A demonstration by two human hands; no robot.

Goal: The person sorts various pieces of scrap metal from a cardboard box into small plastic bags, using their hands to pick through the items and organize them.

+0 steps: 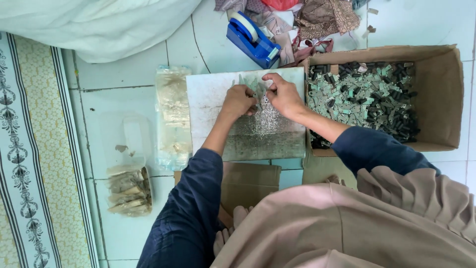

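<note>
Pale-green small tags [254,84] on the white board [210,106]: your left hand [239,100] and right hand [283,95] pinch them, fingers closed; cardboard box [439,94] of tags right.

A blue tape dispenser [252,39], a brown cardboard box [436,94], pale-green pieces [357,97], white floor tiles [124,79].

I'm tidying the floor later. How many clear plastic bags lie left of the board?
3: a long bag against the board's left edge, a nearly empty bag further left, and a filled bag below that. Others may be hidden.
</note>
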